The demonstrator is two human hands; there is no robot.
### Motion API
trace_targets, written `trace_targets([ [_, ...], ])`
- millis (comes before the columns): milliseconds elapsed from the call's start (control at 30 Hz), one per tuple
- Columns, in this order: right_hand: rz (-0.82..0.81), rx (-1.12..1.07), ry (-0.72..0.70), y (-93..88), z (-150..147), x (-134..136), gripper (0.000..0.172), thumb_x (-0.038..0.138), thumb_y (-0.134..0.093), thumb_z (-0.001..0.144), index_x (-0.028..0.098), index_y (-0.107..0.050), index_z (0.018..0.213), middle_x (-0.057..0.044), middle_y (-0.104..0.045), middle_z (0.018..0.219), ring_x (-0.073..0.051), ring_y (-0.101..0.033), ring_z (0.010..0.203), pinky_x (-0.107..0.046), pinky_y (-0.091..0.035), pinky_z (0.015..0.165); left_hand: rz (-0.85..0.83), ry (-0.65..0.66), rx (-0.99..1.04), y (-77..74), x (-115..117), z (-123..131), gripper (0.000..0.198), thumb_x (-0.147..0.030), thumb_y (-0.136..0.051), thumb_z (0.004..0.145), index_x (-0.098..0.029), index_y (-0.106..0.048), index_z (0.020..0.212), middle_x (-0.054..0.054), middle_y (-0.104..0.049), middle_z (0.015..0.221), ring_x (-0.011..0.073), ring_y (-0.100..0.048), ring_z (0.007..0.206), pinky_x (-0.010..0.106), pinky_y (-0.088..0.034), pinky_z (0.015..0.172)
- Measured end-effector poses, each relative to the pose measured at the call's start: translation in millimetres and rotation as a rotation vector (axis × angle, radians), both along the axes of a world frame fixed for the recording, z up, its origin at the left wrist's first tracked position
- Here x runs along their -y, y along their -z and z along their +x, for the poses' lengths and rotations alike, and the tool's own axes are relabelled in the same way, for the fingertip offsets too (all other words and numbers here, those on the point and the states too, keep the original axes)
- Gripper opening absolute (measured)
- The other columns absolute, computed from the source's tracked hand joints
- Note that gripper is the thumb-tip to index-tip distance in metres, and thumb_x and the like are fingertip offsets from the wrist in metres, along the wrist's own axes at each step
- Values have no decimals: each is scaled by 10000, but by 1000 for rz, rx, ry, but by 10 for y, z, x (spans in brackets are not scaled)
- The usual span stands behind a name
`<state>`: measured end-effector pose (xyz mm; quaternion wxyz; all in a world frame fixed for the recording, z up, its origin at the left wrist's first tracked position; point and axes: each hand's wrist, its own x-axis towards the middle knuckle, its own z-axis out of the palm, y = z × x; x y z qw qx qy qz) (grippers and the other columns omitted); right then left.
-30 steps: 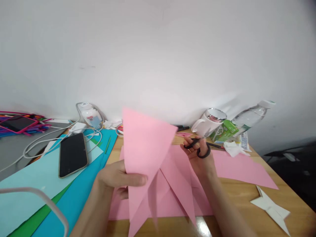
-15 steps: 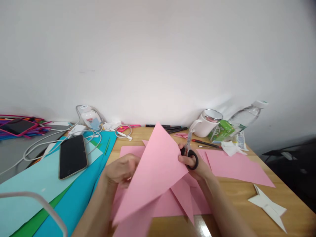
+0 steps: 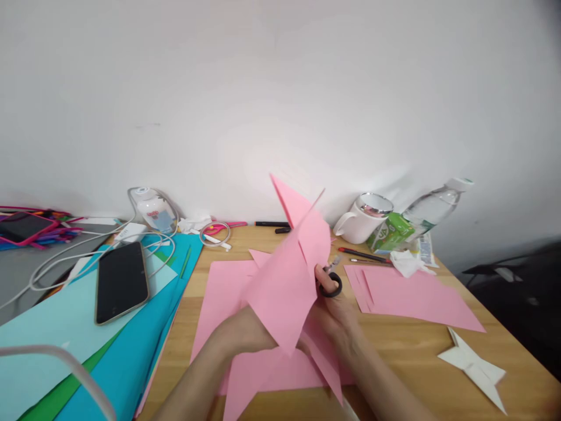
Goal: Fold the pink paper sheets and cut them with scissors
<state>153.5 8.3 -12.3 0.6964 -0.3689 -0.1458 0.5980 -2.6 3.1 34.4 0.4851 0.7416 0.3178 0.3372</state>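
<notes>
A large sheet of pink paper (image 3: 280,292) is held up off the table, curled, with pointed corners sticking up and down. My left hand (image 3: 248,330) reaches in under this sheet; its fingers are hidden behind the paper. At the sheet's right edge, my right hand (image 3: 335,313) is closed round black-handled scissors (image 3: 332,285), their blades pointing up and away. The right thumb lies by the paper's edge. Below both hands, more pink paper (image 3: 219,286) lies on the wooden table, with pointed pieces showing.
On the left, a phone (image 3: 123,283) lies on blue sheets (image 3: 131,362) among white cables. A bottle (image 3: 154,209) stands behind. To the right are a white mug (image 3: 362,222), a green box (image 3: 390,233), a clear bottle (image 3: 433,207), pink sheets (image 3: 421,295) and a folded white paper shape (image 3: 475,368).
The raised pink sheet has turned from flat and upright to curled over. My left hand has moved right, in under the paper, and the scissors have tipped and shifted slightly left.
</notes>
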Motion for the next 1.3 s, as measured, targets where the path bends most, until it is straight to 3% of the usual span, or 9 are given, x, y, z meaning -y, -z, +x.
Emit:
trace_targets([
  [167,17,-87,79,-126,-59,2,335,166,-797,589,245,-676,892,34,-738,876,-150,-683,809,-257,-562,734,-380,39,397,61,-82,-55,473,-284,-844,485,-236,-731,942,71,-734,871,354,-572,1074,439,-480,872],
  [333,24,130,224,-132,-40,11,292,185,-808,566,204,-662,819,13,-717,825,-163,-663,790,-299,-546,727,-521,2,632,93,-165,-137,651,-684,-693,537,-220,-709,993,104,-713,989,350,-571,1098,450,-467,916],
  [533,30,294,297,-55,-53,7,326,200,-810,552,183,-663,843,-1,-715,799,-183,-656,803,-351,-522,784,-618,-340,666,7,-210,-26,420,-235,-733,718,-216,-639,1127,82,-675,1125,262,-594,1091,407,-447,959],
  [633,6,105,266,-106,-66,-2,311,153,-816,535,193,-659,800,30,-708,784,-147,-658,768,-287,-545,734,-667,-181,688,12,-223,-73,333,-341,-699,749,-180,-683,1039,113,-689,1087,290,-607,1069,426,-452,947],
  [733,-22,-26,247,-152,-49,-8,298,107,-816,534,195,-654,768,61,-704,744,-95,-646,661,-200,-548,635,-640,114,677,12,-211,-164,627,-584,-740,573,-184,-679,1053,137,-659,1145,352,-523,1172,464,-403,991],
  [800,-32,-67,238,-171,-34,-9,304,97,-808,549,203,-662,793,68,-710,752,-86,-648,650,-176,-546,610,-551,228,517,7,-184,-176,828,-527,-839,397,-207,-640,1134,134,-625,1207,377,-440,1245,493,-334,1041],
  [933,-16,-102,220,-191,-36,-1,263,104,-796,571,210,-668,776,64,-719,769,-111,-672,712,-206,-568,674,-416,76,143,79,-84,23,813,-289,-833,537,-257,-520,1286,112,-587,1265,349,-377,1303,542,-227,1089],
  [1167,14,-37,197,-140,-82,-3,377,146,-801,574,240,-677,918,27,-734,911,-169,-679,871,-298,-577,763,-530,-173,688,299,-41,375,578,-304,-626,815,-219,-434,1354,120,-514,1352,261,-447,1267,460,-300,1088],
  [1300,9,-18,204,-132,-61,-12,406,160,-800,573,251,-672,948,20,-729,956,-179,-674,898,-313,-580,762,-635,119,667,208,-142,157,737,-291,-800,630,-220,-502,1301,122,-601,1251,311,-473,1237,500,-315,1067],
])
